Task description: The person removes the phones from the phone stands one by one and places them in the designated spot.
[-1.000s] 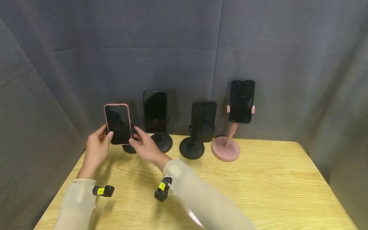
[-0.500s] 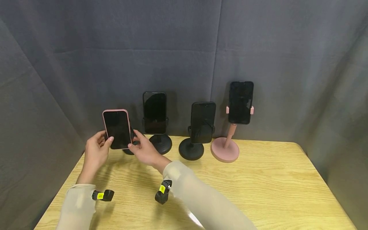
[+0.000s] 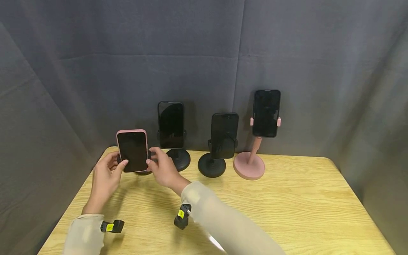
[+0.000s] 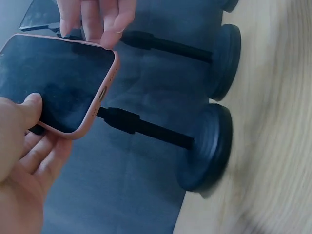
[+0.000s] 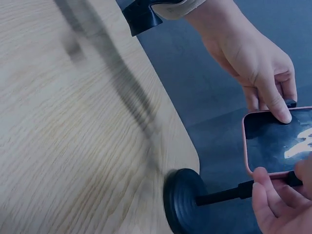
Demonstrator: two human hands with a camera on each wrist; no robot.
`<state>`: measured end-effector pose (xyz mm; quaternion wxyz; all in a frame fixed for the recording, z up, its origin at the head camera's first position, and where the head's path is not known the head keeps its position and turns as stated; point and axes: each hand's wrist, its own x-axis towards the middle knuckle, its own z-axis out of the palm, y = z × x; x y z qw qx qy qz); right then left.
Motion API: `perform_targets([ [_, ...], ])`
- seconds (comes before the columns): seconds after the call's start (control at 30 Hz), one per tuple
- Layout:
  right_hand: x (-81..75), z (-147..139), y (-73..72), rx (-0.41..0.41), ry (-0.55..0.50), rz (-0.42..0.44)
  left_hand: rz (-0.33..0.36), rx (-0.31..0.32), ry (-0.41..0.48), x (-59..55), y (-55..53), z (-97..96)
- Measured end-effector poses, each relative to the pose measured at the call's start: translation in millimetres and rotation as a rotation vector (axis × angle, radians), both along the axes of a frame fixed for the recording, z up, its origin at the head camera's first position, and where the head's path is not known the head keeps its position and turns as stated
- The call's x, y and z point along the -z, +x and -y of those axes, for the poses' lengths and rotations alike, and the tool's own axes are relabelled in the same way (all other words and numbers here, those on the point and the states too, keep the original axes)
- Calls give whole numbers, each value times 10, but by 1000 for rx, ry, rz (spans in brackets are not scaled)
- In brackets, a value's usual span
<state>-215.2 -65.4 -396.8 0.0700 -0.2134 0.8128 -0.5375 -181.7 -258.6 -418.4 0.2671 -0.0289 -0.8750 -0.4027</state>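
A phone [image 3: 134, 151] in a pink case, dark screen towards me, sits at the left on a black phone stand. The stand's thin pole [image 4: 163, 135] and round base [image 4: 212, 151] show in the left wrist view. My left hand [image 3: 105, 177] grips the phone's left edge, thumb on the screen and fingers behind. At the lower right edge, my right hand [image 3: 165, 170] pinches phone and holder, its thumb near the bottom corner. The right wrist view shows a black clamp end [image 5: 290, 103] by the left thumb. The phone's back is hidden.
To the right, dark phones sit on two black stands [image 3: 178, 159] [image 3: 211, 165] and one pink stand [image 3: 249, 165]. Grey cloth [image 3: 191, 35] hangs behind the wooden table [image 3: 287, 205].
The pink-cased phone has come down and its top has tipped back, with both hands following it lower. Both hands kept their hold; the other phones stayed put.
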Motion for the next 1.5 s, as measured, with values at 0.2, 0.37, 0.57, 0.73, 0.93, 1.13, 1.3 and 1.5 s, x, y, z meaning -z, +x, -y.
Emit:
perform_targets([
  [0.2,-26,24,46,54,-19,-6,-29,-7,-24,-91,84,-28],
  [0.37,-47,14,85,59,-17,-17,-46,-2,-31,-149,163,-47],
  [0.57,-105,-43,147,69,-35,-66,-95,27,3,-213,218,-101],
  [0.73,-153,-116,209,74,-48,-95,-119,40,11,-276,269,-158],
  [0.93,-214,-212,300,82,-59,-119,-151,63,36,-348,338,-222],
  [1.13,-278,-312,397,80,-87,-144,-147,88,77,-428,414,-304],
  [1.3,-312,-411,459,79,-125,-136,-139,119,99,-465,457,-383],
  [1.5,-315,-545,514,87,-171,-124,-152,162,126,-504,487,-493],
])
